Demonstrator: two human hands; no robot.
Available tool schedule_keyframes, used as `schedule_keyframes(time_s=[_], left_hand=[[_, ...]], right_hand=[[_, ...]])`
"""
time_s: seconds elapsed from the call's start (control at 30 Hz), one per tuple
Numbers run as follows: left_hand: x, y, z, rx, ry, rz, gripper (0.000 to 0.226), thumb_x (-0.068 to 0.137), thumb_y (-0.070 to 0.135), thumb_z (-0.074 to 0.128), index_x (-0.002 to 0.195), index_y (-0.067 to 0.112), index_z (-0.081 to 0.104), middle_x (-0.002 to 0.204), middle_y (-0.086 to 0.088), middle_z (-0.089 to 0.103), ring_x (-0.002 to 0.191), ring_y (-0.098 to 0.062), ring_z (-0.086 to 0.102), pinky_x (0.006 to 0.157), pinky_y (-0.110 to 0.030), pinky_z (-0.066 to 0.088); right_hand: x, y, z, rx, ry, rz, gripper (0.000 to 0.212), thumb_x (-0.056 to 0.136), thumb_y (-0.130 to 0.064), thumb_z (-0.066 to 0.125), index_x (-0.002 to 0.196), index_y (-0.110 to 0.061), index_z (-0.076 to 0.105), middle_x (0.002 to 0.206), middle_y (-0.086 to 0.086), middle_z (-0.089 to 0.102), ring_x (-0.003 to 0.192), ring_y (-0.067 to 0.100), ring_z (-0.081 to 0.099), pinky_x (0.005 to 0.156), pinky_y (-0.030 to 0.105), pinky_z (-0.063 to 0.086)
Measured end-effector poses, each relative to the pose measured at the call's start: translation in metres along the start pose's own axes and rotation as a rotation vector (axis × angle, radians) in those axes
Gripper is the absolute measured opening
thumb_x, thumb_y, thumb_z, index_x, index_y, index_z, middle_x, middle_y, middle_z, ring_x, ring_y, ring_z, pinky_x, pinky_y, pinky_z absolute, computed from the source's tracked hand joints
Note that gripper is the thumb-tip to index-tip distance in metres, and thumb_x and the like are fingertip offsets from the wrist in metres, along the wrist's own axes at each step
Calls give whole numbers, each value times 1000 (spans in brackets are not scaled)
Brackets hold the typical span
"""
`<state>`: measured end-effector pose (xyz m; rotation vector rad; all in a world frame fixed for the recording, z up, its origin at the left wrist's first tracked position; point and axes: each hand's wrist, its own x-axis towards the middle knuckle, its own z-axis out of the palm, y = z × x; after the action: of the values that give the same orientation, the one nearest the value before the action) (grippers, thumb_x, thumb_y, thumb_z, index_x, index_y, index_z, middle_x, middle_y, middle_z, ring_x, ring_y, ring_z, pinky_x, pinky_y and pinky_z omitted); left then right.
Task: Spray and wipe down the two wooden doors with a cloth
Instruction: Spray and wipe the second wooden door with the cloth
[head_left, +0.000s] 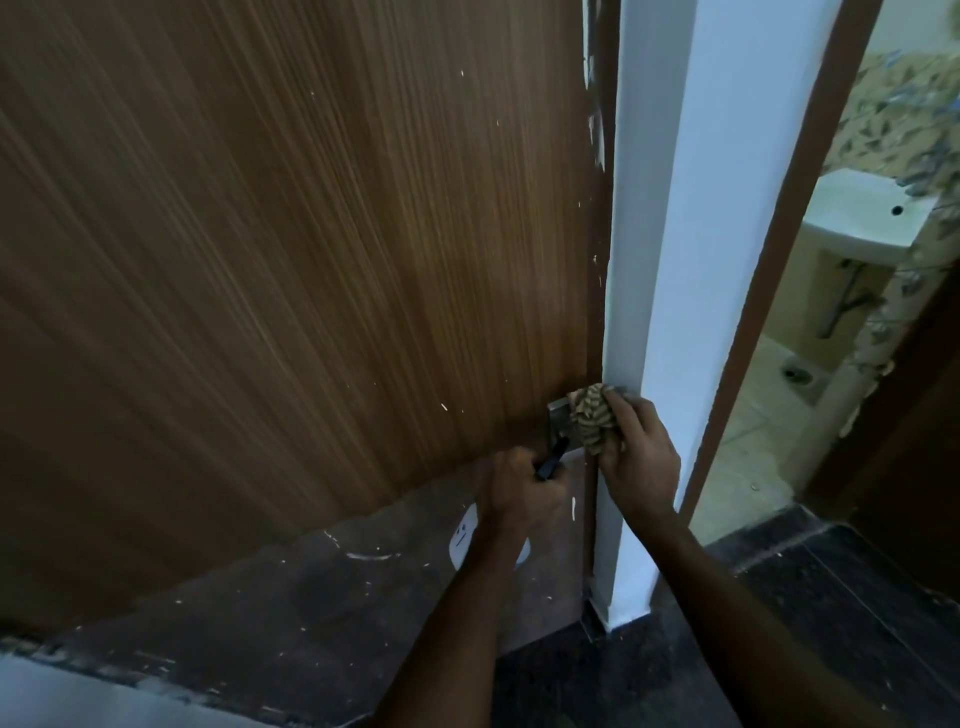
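Note:
A tall wooden door (291, 249) with streaky brown grain fills the left and middle of the view. On its right edge is a metal lock plate (560, 420) with a dark handle (706, 465). My left hand (522, 488) grips that handle from below. My right hand (641, 457) holds a bunched tan striped cloth (592, 415) and presses it against the lock plate. A white object (462, 535), partly hidden behind my left forearm, lies low by the door; what it is I cannot tell.
A white wall post (691, 218) stands right of the door. Beyond it an open doorway shows a bathroom with a white sink (867, 218) and pale floor tiles. Dark tiles (810, 623) cover the floor at the lower right. White paint flecks dot the door.

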<state>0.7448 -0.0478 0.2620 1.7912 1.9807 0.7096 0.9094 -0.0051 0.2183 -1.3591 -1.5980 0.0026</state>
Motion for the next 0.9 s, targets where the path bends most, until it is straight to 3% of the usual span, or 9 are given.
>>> schedule_keyframes(time_s=[0.1, 0.23, 0.37, 0.5, 0.67, 0.77, 0.9], left_hand=[[-2, -7, 1, -1, -4, 5, 38, 93, 37, 72, 61, 22, 57, 57, 7, 53, 49, -4, 46, 54, -26, 34], [-11, -17, 1, -28, 21, 110, 42, 90, 29, 76, 56, 22, 50, 50, 9, 46, 48, -2, 51, 47, -13, 30], [-19, -33, 6, -73, 51, 156, 47, 84, 27, 73, 54, 30, 38, 45, 13, 40, 44, 3, 48, 48, -10, 22], [-23, -51, 12, -26, 78, 141, 32, 81, 37, 71, 62, 24, 49, 55, 13, 48, 45, -2, 42, 53, -20, 31], [-25, -67, 21, -68, 68, 68, 32, 82, 37, 67, 63, 13, 58, 54, 2, 56, 48, -16, 55, 49, -36, 46], [-26, -70, 22, -77, 17, 24, 34, 80, 44, 62, 63, 15, 59, 54, 4, 55, 50, -16, 57, 53, -34, 47], [-30, -70, 23, -58, 4, 40, 30, 80, 39, 68, 61, 20, 54, 52, 9, 48, 51, -13, 55, 54, -29, 40]], right_hand=[[-6, 2, 1, 8, -45, 43, 51, 90, -13, 75, 139, -9, 62, 136, 11, 63, 119, 29, 63, 92, 45, 61], [-1, -3, 1, 73, -101, 63, 47, 96, -24, 54, 141, -12, 59, 135, 6, 59, 116, 26, 61, 89, 41, 60], [1, -9, 7, 94, -131, 75, 48, 91, -7, 65, 139, -13, 61, 131, 6, 59, 113, 26, 61, 87, 38, 59], [2, -18, 10, 87, -179, 94, 48, 88, -9, 71, 134, -15, 60, 127, 7, 57, 109, 26, 60, 85, 35, 55], [-3, -14, 8, -15, -121, 121, 50, 81, -18, 78, 127, -12, 61, 119, 10, 59, 105, 29, 58, 89, 41, 49], [-17, -12, 2, 7, -94, 163, 52, 79, -27, 81, 125, -11, 61, 116, 9, 58, 99, 26, 59, 78, 35, 52], [-37, -13, 4, 58, -192, 153, 50, 82, -23, 80, 126, -12, 58, 117, 5, 55, 92, 23, 61, 68, 30, 52]])
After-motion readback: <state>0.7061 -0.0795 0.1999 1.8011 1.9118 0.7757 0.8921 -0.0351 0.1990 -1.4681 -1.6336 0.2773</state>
